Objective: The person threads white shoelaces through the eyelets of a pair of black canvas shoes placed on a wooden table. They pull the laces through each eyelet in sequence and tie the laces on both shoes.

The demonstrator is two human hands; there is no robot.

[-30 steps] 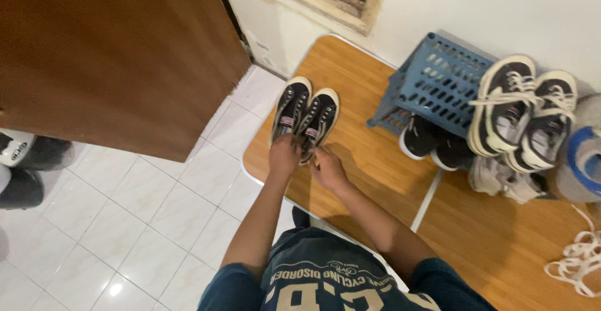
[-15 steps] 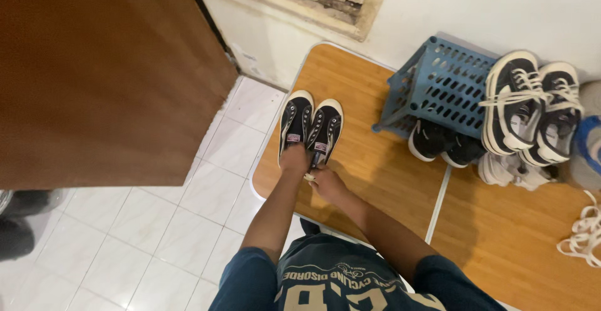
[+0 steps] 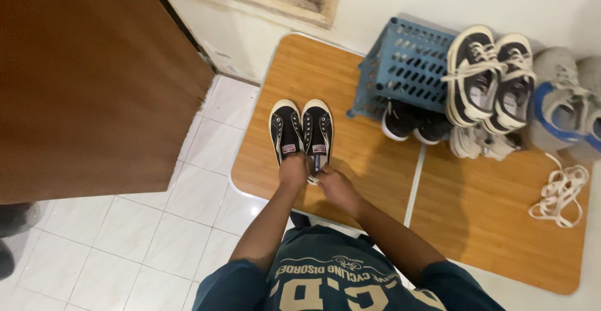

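Hands meet at the heels of 2 black sneakers [image 3: 301, 134] standing side by side on the wooden desk [image 3: 488, 217] — left hand [image 3: 292, 171] gripping one heel, right hand [image 3: 335, 183] touching the other; whether the fingers pinch, I cannot tell. At 2 o'clock, a blue crate [image 3: 407, 67] — more shoes [image 3: 488, 76] beside it.

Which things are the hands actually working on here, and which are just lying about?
In hand: pair of black sneakers, left hand, right hand, wooden table.
Lying about: blue basket, piled shoes, loose white laces, brown door.
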